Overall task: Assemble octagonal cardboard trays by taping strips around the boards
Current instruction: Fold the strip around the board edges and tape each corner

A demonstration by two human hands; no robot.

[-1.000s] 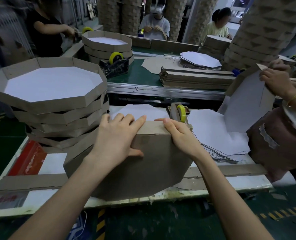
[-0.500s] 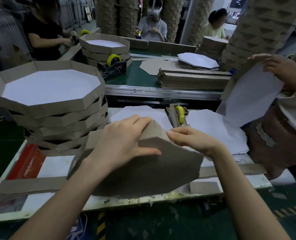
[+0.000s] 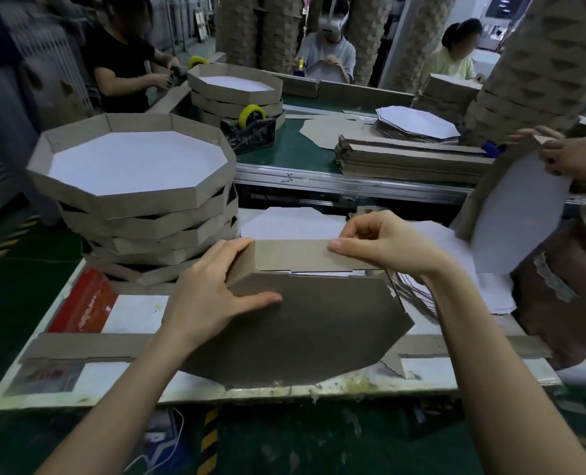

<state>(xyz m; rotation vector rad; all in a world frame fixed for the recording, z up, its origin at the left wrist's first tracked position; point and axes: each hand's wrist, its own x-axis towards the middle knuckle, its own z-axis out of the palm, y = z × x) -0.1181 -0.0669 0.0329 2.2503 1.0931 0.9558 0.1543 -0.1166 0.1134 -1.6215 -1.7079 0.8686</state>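
Observation:
A brown octagonal board [image 3: 305, 330] stands tilted on edge at the near side of the white table [image 3: 137, 313], its brown back towards me. A cardboard strip [image 3: 291, 255] runs along its top edge and bends down round the left corner. My left hand [image 3: 212, 293] grips that left corner, fingers over the strip and thumb flat on the board. My right hand [image 3: 384, 241] pinches the strip's top edge near its right end. The tape dispenser is hidden behind my right hand.
A stack of finished octagonal trays [image 3: 140, 200] stands at the left. White octagonal sheets [image 3: 295, 224] lie behind the board. Loose strips [image 3: 89, 347] lie along the table's front. Another person's hands [image 3: 572, 159] hold a board at the right. A conveyor [image 3: 319, 149] carries strip piles beyond.
The board has turned in my hands, so a new flat edge with the strip is on top. My right hand has risen and now covers the tape dispenser.

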